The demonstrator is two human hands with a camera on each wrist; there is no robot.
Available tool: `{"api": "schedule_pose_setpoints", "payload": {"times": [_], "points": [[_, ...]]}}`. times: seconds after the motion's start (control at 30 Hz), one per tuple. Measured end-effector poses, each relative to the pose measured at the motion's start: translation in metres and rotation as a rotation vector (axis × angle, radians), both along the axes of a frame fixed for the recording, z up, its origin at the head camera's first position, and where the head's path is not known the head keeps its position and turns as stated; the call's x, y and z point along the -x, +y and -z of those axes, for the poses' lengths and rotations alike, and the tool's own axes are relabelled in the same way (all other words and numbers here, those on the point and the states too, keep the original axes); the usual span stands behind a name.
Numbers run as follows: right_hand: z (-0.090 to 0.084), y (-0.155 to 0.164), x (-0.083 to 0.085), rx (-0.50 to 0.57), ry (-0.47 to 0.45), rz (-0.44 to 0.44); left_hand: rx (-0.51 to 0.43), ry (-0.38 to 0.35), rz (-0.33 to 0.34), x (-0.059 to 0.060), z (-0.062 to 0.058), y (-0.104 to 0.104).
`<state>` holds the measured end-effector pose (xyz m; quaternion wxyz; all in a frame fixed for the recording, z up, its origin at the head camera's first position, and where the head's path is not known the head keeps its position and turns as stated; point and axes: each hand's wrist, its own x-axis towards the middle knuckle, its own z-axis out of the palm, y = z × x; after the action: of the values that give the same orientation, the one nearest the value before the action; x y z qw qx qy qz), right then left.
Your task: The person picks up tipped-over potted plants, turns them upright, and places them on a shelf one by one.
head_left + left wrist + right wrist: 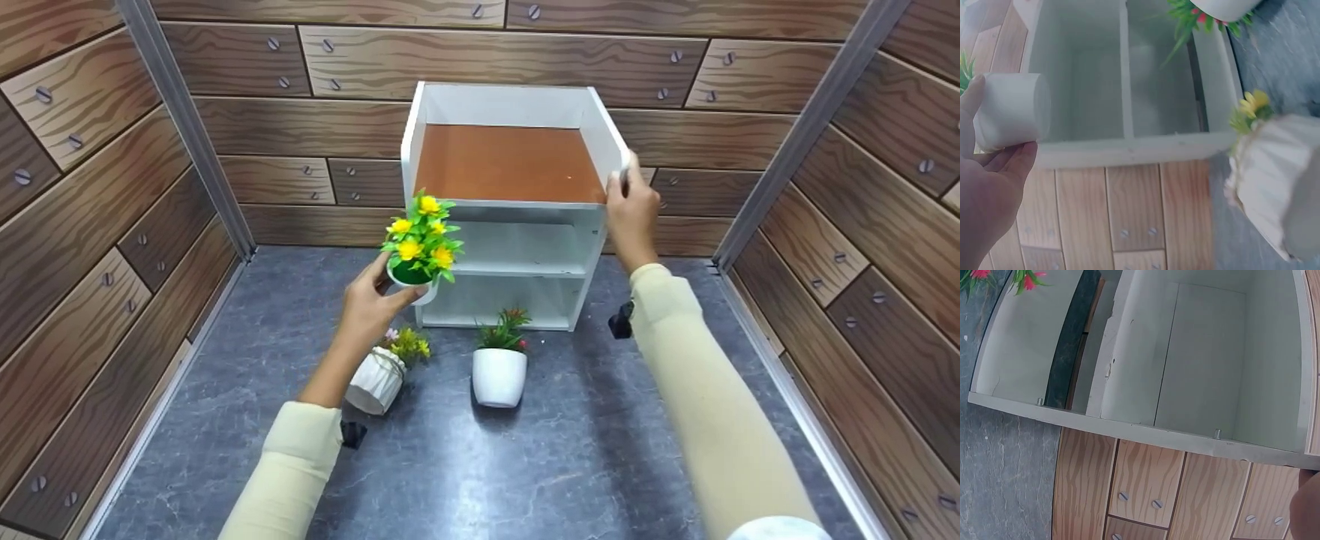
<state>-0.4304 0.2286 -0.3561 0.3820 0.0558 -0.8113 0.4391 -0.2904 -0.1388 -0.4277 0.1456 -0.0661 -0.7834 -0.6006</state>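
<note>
My left hand (373, 304) grips a small white pot (417, 279) of yellow flowers (421, 238), held up in front of the left edge of a white shelf unit (517, 206). In the left wrist view the fingers (1008, 158) curl round the white pot (1013, 111), with the white shelf unit (1129, 84) behind. My right hand (631, 206) grips the upper right corner of the unit beside its brown top board (508, 162). The right wrist view shows the empty white shelf compartments (1196, 360).
On the grey floor (480, 465) stand a ribbed white pot with yellow and pink flowers (381, 373) and a smooth white pot with a red-flowered plant (499, 365), both in front of the unit. Wood-pattern walls (90, 225) enclose the floor on three sides.
</note>
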Motion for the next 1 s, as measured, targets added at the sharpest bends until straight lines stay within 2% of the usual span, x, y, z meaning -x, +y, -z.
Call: {"api": "schedule_pose_setpoints", "payload": {"times": [0.4, 0.7, 1.0], "points": [[0.001, 0.002, 0.000, -0.012, -0.022, 0.007, -0.035, 0.001, 0.101, 0.025, -0.024, 0.037], [0.002, 0.002, 0.000, -0.030, 0.001, 0.021, -0.036, 0.079, 0.171, 0.043, -0.039, 0.065], [0.001, 0.002, -0.001, 0.003, 0.003, -0.003, -0.026, 0.131, 0.181, 0.063, -0.056, 0.093]]}}
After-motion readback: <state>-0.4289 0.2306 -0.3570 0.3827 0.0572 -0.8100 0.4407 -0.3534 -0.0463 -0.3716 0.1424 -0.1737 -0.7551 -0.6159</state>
